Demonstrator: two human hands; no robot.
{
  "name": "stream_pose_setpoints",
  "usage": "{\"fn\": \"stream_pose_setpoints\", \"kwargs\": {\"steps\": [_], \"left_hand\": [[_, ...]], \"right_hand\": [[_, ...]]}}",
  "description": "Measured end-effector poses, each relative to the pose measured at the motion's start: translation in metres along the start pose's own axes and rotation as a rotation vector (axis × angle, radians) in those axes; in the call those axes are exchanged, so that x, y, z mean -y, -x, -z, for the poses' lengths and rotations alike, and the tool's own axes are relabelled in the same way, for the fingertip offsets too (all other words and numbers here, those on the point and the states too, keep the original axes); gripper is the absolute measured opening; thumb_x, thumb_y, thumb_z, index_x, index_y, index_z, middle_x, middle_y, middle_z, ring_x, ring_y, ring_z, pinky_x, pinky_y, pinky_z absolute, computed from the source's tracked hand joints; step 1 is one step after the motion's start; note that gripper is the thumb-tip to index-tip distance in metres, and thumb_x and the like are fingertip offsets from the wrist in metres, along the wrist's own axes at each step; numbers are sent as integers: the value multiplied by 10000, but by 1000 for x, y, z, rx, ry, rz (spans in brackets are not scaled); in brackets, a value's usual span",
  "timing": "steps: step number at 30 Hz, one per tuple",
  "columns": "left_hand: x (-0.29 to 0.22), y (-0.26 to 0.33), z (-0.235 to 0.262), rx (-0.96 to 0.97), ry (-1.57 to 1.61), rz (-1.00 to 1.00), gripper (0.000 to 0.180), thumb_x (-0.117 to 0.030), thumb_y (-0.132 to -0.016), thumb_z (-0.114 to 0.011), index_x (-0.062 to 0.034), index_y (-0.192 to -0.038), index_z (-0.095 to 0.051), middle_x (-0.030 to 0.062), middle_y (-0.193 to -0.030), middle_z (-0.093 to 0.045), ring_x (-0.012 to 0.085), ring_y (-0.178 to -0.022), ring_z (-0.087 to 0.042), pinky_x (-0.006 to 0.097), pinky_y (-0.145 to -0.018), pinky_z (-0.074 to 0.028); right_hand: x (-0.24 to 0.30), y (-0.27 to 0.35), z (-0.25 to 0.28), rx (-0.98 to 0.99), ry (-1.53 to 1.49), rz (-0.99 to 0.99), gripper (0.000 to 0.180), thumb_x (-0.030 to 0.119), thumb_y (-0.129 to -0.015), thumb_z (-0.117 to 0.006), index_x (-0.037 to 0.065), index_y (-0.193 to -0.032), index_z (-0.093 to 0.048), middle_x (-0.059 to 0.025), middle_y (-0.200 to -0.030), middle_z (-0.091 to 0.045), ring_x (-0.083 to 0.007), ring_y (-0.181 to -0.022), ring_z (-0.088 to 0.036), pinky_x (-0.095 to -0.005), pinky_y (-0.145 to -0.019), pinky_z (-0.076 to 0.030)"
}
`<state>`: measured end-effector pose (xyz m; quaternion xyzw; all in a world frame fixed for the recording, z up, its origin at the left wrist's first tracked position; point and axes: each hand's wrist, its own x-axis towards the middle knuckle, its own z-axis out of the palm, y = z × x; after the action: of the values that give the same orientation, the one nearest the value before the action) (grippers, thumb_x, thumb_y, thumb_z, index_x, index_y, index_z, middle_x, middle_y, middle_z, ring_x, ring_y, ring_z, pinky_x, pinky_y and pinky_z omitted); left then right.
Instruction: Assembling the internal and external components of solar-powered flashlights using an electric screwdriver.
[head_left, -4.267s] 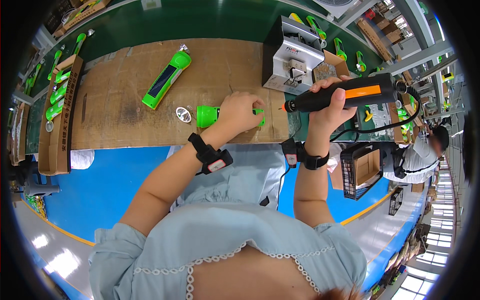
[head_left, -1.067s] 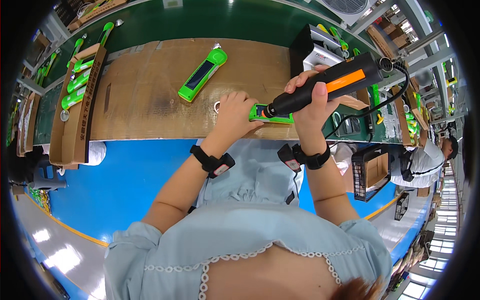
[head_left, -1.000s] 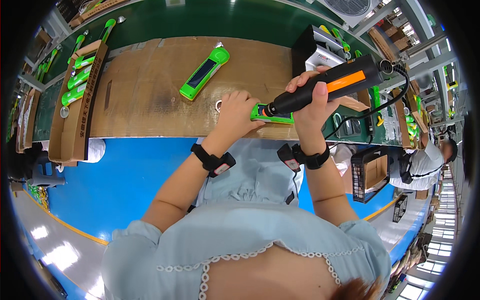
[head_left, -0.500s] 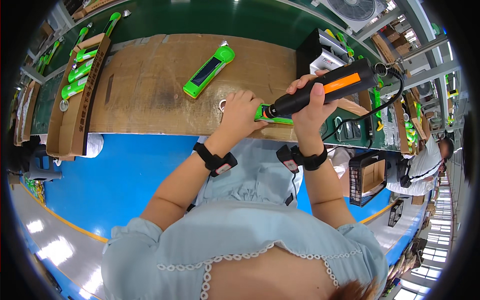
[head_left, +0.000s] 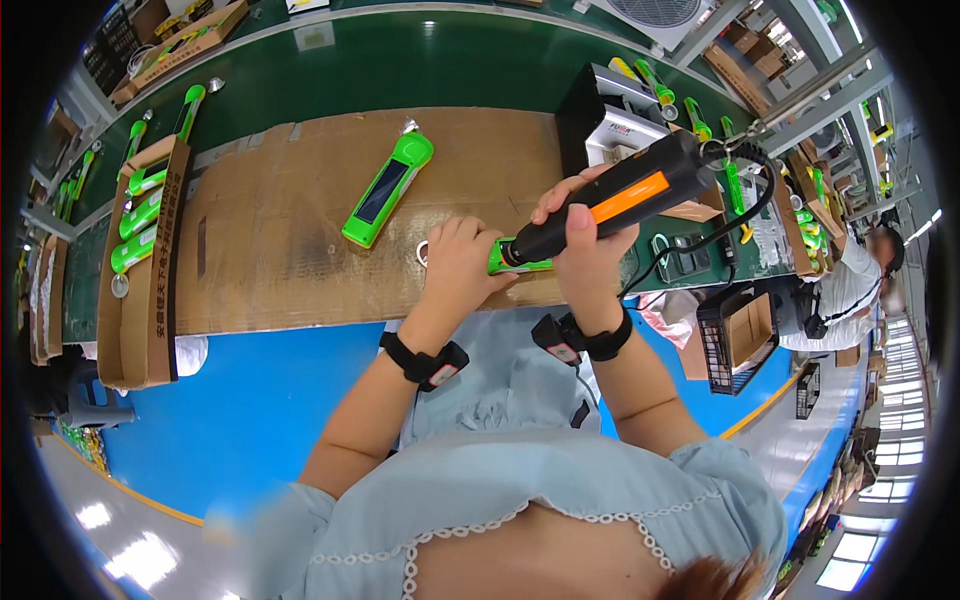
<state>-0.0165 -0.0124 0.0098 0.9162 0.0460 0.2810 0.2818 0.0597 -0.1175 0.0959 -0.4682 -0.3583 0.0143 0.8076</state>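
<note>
My right hand [head_left: 592, 250] is wrapped round a black electric screwdriver [head_left: 612, 200] with an orange stripe, a thick cable running from its rear end. The driver slants down to the left, its tip at a green casing [head_left: 508, 258] lying on cardboard near the bench's front edge. Closed over the casing's left end, my left hand [head_left: 458, 262] holds it down and hides much of it. A pale ring [head_left: 422, 253] shows beside its fingers. Farther off lies a green flashlight-like unit [head_left: 388, 190] with a dark panel and a small shiny piece at its top.
On the left, a long cardboard box [head_left: 140, 300] holds several green units. A black and silver box-shaped machine [head_left: 607, 125] stands at the back right. A metal arm [head_left: 820, 90] reaches towards the driver's cable end. A black crate [head_left: 735, 340] is below the bench at right.
The whole view has shifted, so bench and hands appear lower and slightly left. Both hands keep their grips, and the driver's tip stays at the green casing.
</note>
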Motion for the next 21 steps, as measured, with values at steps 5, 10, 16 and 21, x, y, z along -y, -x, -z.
{"fn": "stream_pose_setpoints", "kwargs": {"steps": [5, 10, 16, 21], "left_hand": [[-3, 0, -1, 18, -14, 44, 474, -259, -503, -827, -101, -913, -652, 61, -917, -544, 260, -960, -496, 391, -816, -355], [-2, -2, -2, 9, -23, 54, 463, -246, -507, -822, -97, -908, -645, 63, -921, -549, 260, -952, -500, 394, -801, -354], [14, 0, -16, 86, 22, 71, 496, -243, -529, -818, -94, -963, -631, 70, -929, -549, 267, -944, -499, 400, -800, -354], [-4, -4, 4, 82, -104, 13, 541, -270, -561, -816, -82, -1027, -615, 96, -975, -528, 291, -964, -483, 405, -818, -351]], "right_hand": [[-8, 6, 0, 89, 155, 9, 390, 199, -805, -674, 31, -1029, -402, -103, -767, -543, -182, -664, -560, -300, -613, -488], [-4, 8, -7, 138, 163, -11, 376, 154, -769, -701, 27, -987, -421, -97, -764, -549, -133, -646, -548, -251, -583, -467], [-7, 7, -10, 109, 239, -27, 376, 74, -732, -700, 9, -1004, -449, -94, -792, -575, -110, -651, -541, -237, -572, -451], [17, -9, 3, -54, 130, 54, 390, 199, -786, -683, 3, -1025, -445, -94, -742, -575, -156, -611, -584, -283, -573, -484]]}}
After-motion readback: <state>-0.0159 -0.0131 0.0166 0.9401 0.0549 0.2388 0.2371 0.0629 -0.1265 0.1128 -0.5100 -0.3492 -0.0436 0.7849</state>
